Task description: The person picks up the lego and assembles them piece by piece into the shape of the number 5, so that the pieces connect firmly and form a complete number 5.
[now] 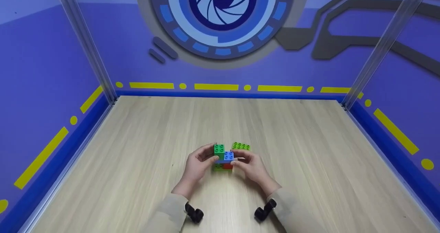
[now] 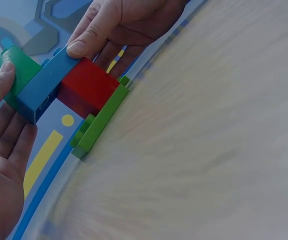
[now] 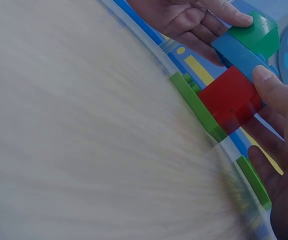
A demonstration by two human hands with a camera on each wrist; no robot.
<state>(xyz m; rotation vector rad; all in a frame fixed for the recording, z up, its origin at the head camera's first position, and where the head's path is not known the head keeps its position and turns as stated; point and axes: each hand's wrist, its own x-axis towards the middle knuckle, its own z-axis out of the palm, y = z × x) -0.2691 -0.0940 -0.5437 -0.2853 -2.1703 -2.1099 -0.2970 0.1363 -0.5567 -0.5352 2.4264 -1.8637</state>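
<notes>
In the middle of the table stands a small stack of toy building bricks. At its base a flat light green plate [image 2: 103,124] carries a red brick [image 2: 90,86] at one end. A blue brick [image 3: 241,55] lies across the red one and juts out leftward over bare plate studs. On the jutting end sits a green brick [image 1: 219,150]. My left hand [image 1: 196,166] pinches that green brick, thumb on its near face and fingers behind. With thumb and fingers, my right hand [image 1: 253,166] pinches the right end of the blue brick.
Just behind my right hand's fingers, a second light green plate [image 1: 241,146] with studs lies on the wooden table [image 1: 165,130]. Blue-purple panels [image 1: 113,47] wall the table at the back and both sides. A black wrist camera [image 1: 194,213] hangs from the left cuff.
</notes>
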